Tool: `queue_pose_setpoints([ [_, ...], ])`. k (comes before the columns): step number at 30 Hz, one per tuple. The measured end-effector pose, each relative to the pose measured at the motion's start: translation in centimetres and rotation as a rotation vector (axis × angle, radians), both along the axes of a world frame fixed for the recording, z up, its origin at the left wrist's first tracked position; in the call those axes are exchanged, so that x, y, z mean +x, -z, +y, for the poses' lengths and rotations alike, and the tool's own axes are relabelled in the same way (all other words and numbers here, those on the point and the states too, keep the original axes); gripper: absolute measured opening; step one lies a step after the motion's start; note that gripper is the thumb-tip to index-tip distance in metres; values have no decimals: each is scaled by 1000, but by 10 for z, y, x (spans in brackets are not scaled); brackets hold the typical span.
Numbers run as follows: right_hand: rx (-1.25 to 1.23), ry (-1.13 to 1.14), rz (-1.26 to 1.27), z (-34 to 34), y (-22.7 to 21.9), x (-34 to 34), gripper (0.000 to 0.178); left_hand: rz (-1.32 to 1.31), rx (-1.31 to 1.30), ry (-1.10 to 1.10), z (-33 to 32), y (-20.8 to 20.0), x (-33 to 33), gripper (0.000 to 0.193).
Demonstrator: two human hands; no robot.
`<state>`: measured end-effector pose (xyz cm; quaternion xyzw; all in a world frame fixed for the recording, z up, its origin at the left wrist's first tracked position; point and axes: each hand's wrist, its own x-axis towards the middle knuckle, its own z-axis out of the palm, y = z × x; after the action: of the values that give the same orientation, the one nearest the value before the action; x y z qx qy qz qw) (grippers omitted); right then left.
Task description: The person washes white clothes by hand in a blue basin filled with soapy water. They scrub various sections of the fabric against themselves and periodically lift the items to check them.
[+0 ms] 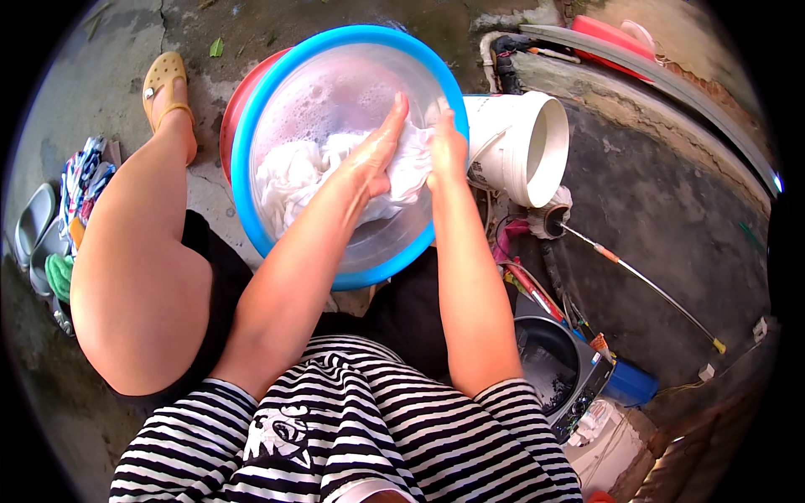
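A wet white cloth lies bunched in a clear basin with a blue rim, partly in sudsy water. Part of the cloth is lifted between my two hands. My left hand presses on it from the left, its fingers long and close together, the thumb lower down. On the other side my right hand grips the same fold, with its fingertips partly hidden by the cloth. Both hands are inside the basin, towards its right side.
A red basin shows under the blue-rimmed one. To the right lies a white bucket on its side, near a long-handled brush. A washing machine is at lower right. Grey slippers and striped fabric lie left.
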<state>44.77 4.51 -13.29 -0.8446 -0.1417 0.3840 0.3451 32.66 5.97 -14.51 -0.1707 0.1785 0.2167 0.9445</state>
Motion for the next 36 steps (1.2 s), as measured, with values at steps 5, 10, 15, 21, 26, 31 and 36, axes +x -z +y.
queue_pose_setpoints([
  [5, 272, 31, 426, -8, -50, 12, 52, 391, 619, -32, 7, 29, 1, 40],
  [10, 375, -57, 599, -13, -80, 10, 42, 263, 467, -85, 12, 33, -13, 24],
  [15, 392, 3, 662, -12, -72, 6, 47, 222, 322, -151, 14, 34, -19, 25],
  [21, 405, 79, 737, -5, -67, -3, 48, 272, 301, -257, 19, 43, -21, 27],
  [26, 416, 105, 674, -1, -74, -13, 46, 447, 396, -291, 20, 47, -24, 33],
  [31, 448, -29, 783, 0, -72, -17, 46, 125, 579, -145, 14, 9, -32, 58],
  [36, 426, -126, 214, 9, -78, -17, 40, -5, 312, -131, 1, 25, -25, 44],
])
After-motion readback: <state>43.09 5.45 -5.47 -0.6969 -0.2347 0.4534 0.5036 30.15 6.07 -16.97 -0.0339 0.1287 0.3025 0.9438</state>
